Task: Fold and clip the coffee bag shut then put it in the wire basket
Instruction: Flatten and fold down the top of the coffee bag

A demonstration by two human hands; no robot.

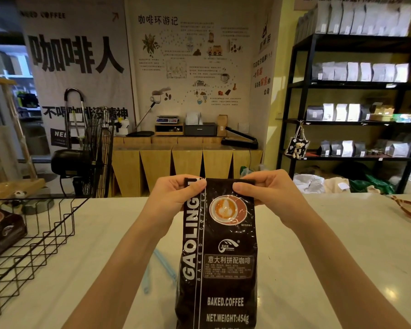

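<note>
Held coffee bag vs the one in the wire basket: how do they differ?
The held bag stands upright on the counter; the basket bag lies flat in the wire basket.
The held bag is pinched at its top edge by the left hand and right hand; the basket bag is untouched.
The held bag shows its full front; the basket bag is cut off by the frame edge.
Both are dark with a latte-cup picture.

Dark coffee bag [220, 257] upright, top edge pinched; blue clip [160, 262] behind; black wire basket [33, 245] left.
</note>
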